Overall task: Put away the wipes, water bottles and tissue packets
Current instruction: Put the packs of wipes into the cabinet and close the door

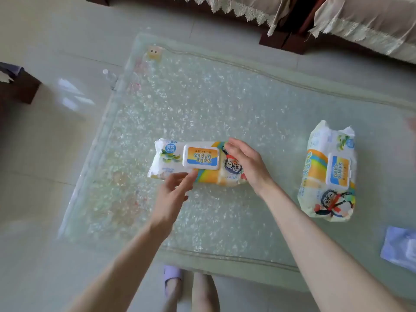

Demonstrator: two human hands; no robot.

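A pack of baby wipes (200,162) lies flat in the middle of the glass table (225,104), its orange-and-blue lid facing up. My right hand (246,164) grips its right end, fingers curled over the top edge. My left hand (174,190) touches the pack's near edge with fingers and thumb, just below the lid. A second wipes pack (328,174) lies to the right, apart from both hands. A pale blue tissue packet (400,248) sits at the right edge of the view. A clear water bottle (110,77) shows past the table's far left corner.
Sofas with lace-edged covers (337,21) stand beyond the table. A dark wooden piece (15,86) is at the left. My feet, one in a purple slipper (172,275), are at the table's near edge. Tiled floor surrounds the table.
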